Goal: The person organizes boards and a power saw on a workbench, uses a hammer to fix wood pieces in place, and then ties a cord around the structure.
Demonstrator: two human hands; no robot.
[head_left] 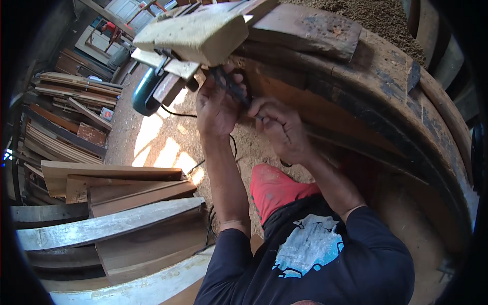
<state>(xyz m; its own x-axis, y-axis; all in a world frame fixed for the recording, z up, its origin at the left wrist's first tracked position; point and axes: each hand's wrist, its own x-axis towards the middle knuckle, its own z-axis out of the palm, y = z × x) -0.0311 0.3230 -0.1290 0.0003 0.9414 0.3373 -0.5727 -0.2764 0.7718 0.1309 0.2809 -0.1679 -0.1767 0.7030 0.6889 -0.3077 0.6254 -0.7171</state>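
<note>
Below the bench's near left corner, my left hand (218, 105) is raised with its palm toward me, its fingers curled around a dark, rod-like piece (230, 87). That piece slants from under the pale wooden block (195, 38) down toward my right hand (279, 127). My right hand is closed at its lower end, with a small grey tip showing between the fingers. The exact kind of the dark piece cannot be made out. Just left of my hands, a teal power tool (147, 94) hangs beneath wooden strips, partly hidden by them.
The worn workbench (386, 66) curves along the right, with sawdust (363, 23) on top. Planks (137, 239) lie at the lower left, and stacked lumber (66, 124) stands behind them. A black cord (178, 114) runs from the power tool behind my left arm.
</note>
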